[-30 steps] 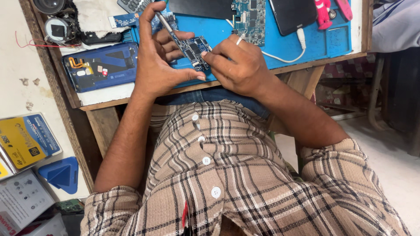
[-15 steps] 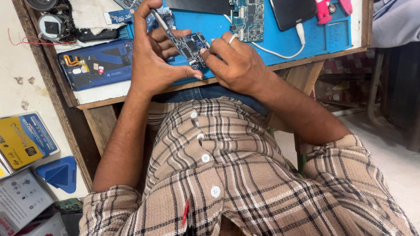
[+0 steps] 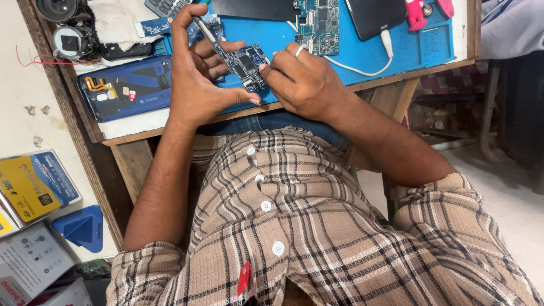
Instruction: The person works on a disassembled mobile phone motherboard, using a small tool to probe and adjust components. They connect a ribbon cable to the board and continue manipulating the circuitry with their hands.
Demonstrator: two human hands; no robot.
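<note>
I'm looking down over my plaid shirt (image 3: pixel 317 238) at the bench edge, and both hands are up on a small circuit board (image 3: pixel 242 63). My left hand (image 3: pixel 195 79) has it: thumb curled under the near corner, fingers wrapped behind the far side, index raised and bent over the top, so the hand is part closed around the board and not flat open. My right hand (image 3: pixel 303 82), ring on one finger, comes in from the right with fingertips pinched at the board's right edge; whether it grips a tool or just the board, I can't tell. The board sits between the two hands, lifted just above the blue mat (image 3: pixel 362 54), its long axis running from upper left by my raised index down to lower right toward my thumbs. It's tilted, face up to the camera. Left hand carries it, right only touches its edge, so left is the nearer one. Round about: a blue phone back (image 3: pixel 127 93) lies left on the table (image 3: pixel 141 127), another board (image 3: pixel 317 22) and a dark phone (image 3: pixel 377 17) with a white cable (image 3: pixel 362 65) sit beyond.
</note>
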